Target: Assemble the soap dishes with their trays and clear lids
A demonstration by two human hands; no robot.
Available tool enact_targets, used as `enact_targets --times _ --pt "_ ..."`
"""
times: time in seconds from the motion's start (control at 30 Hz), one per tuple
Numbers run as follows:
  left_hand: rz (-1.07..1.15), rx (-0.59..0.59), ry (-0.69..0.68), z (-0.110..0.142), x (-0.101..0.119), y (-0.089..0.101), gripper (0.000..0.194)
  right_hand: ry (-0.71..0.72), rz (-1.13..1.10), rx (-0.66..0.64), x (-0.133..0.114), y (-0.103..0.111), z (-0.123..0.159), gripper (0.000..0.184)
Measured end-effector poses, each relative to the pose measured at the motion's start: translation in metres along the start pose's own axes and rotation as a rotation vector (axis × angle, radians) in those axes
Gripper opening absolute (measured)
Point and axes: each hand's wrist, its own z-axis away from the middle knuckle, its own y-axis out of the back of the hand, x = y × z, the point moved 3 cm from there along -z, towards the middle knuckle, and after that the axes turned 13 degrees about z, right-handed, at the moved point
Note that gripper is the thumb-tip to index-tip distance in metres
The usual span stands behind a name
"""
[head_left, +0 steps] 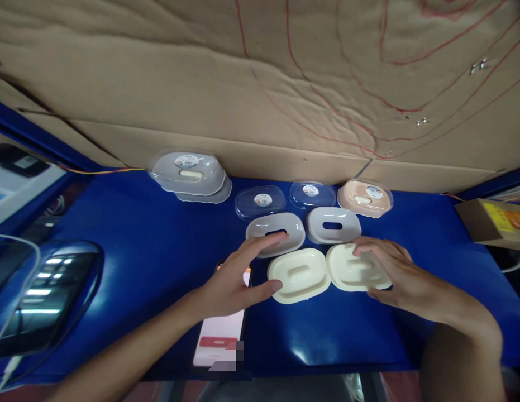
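Observation:
Two cream oval plastic pieces with a raised bar in the middle lie side by side: a left cream piece [304,262] and a right cream piece [341,271]. My left hand [232,282] hovers at the left piece's edge, thumb and fingers apart, over a phone [222,324]. Spread fingers of my right hand [391,268] reach over the right piece; whether they touch it I cannot tell. Behind are a grey oval tray with a slot [295,237], partly covered by my left fingers, and a second grey slotted tray [347,223].
Clear lids with round labels, a left lid [247,204] and a right lid [301,192], lie farther back. A lidded grey stack [167,167] stands back left, a lidded peach box [347,195] back right. A dark glossy device [50,296] with cables and a cardboard box [473,223] flank the blue table [142,251].

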Motion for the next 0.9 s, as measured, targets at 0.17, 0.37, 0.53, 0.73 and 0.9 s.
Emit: enact_targets --times 0.17,0.37,0.53,0.73,0.9 --pt "-0.050 0.011 -0.047 -0.001 0.004 0.001 0.072 -0.044 0.008 0.009 0.002 -0.003 -0.002 0.070" --pt "-0.086 -0.026 -0.101 -0.003 0.008 0.000 0.067 -0.028 -0.005 -0.012 0.002 -0.005 -0.006 0.069" --pt "-0.107 -0.038 -0.136 -0.003 0.009 -0.002 0.065 -0.024 -0.011 -0.002 0.003 -0.005 -0.007 0.062" --pt "-0.139 -0.034 -0.170 -0.004 0.009 -0.002 0.056 -0.090 -0.060 0.134 -0.009 0.013 -0.022 0.043" --pt "-0.199 -0.045 -0.165 -0.003 0.008 -0.001 0.047 -0.184 0.045 0.368 -0.004 0.022 -0.041 0.031"
